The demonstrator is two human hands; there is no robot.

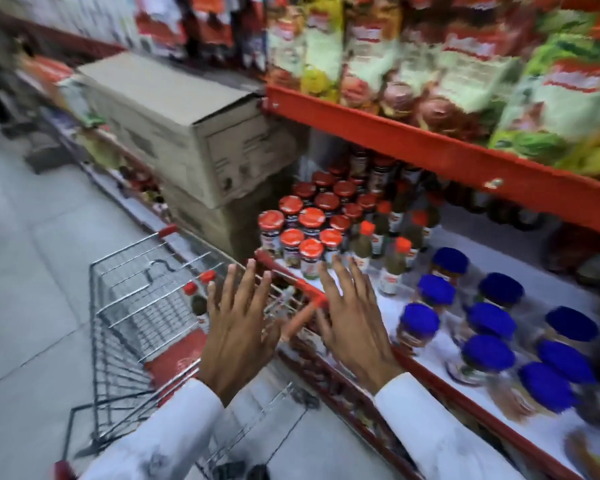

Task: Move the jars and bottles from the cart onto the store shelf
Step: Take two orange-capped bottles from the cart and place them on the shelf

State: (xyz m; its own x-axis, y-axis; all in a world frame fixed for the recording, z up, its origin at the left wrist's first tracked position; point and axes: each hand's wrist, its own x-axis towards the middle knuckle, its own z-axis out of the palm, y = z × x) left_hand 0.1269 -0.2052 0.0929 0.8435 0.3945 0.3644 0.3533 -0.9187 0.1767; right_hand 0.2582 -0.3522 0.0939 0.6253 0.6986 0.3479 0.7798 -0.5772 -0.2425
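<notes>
Right now both my hands are empty, fingers spread flat: my left hand (238, 315) hovers over the wire cart (136, 306), my right hand (355, 317) over the cart's red rim beside the store shelf (437, 355). Two red-capped bottles (198, 289) show in the cart just past my left fingertips; the blur hides whether more lie below. I judge the next step is reaching down for them. I should curl my left fingers around one bottle's body, not its cap, lift it clear of the wires, and set it upright by the orange-capped bottles (392, 268), near the red-lidded jars (305, 230), without nudging the blue-lidded jars (485, 320).
</notes>
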